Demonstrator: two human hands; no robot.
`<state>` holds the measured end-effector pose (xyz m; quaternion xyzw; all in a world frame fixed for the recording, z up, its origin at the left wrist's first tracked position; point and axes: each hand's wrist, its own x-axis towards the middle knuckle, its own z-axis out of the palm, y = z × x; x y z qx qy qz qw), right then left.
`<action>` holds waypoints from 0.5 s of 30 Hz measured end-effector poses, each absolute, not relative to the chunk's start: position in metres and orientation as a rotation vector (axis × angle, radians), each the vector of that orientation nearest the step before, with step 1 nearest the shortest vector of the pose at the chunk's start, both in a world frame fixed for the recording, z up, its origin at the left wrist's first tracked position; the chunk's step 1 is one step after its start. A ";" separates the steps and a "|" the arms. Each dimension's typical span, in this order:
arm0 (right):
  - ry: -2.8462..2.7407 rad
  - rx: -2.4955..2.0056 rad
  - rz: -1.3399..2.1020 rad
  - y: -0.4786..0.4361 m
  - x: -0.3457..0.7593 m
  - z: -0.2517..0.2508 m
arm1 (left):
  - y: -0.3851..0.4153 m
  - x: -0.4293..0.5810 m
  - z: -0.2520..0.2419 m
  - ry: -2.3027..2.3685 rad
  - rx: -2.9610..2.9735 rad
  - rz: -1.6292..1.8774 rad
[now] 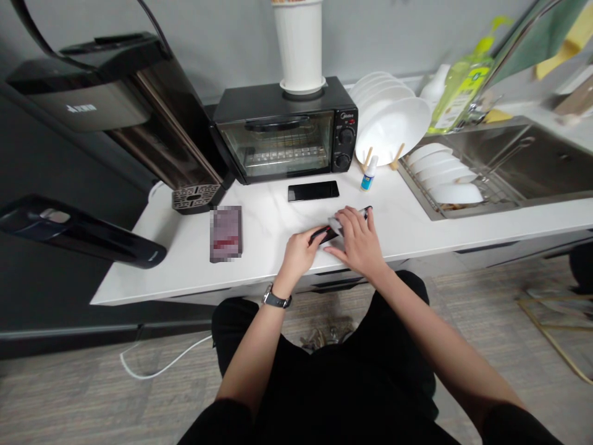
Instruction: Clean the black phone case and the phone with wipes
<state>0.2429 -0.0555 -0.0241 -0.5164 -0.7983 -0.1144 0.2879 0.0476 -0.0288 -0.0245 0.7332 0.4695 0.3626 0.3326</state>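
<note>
Over the front part of the white counter [264,216], my left hand [299,253] grips the near-left end of a dark, flat phone [330,235], which has a small red patch on its surface. My right hand [359,241] lies across the phone's other end, fingers bent over a pale grey cloth [336,226] pressed against it. The palm hides most of that cloth. Farther back, a second black phone [313,191] rests flat on the counter. A small white spray bottle [369,175] with a blue label stands upright beyond my right hand.
Behind sits a black toaster oven [287,130] carrying a white pot [300,46]. White plates [393,127] stand in a rack near the sink [509,167] and green soap bottle [463,86]. To the left are a drinks machine [120,111] and a pixelated flat item [226,233].
</note>
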 end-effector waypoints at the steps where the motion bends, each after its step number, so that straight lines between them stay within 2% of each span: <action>1: -2.103 -1.420 -0.321 -0.052 0.253 -0.025 | -0.029 0.048 -0.025 1.207 1.905 0.962; 7: -1.980 -1.525 -0.330 -0.045 0.277 -0.024 | -0.029 0.050 -0.026 1.249 1.880 0.962; 15: -2.034 -1.346 -0.160 -0.070 0.193 -0.024 | -0.029 0.048 -0.028 1.281 1.840 0.911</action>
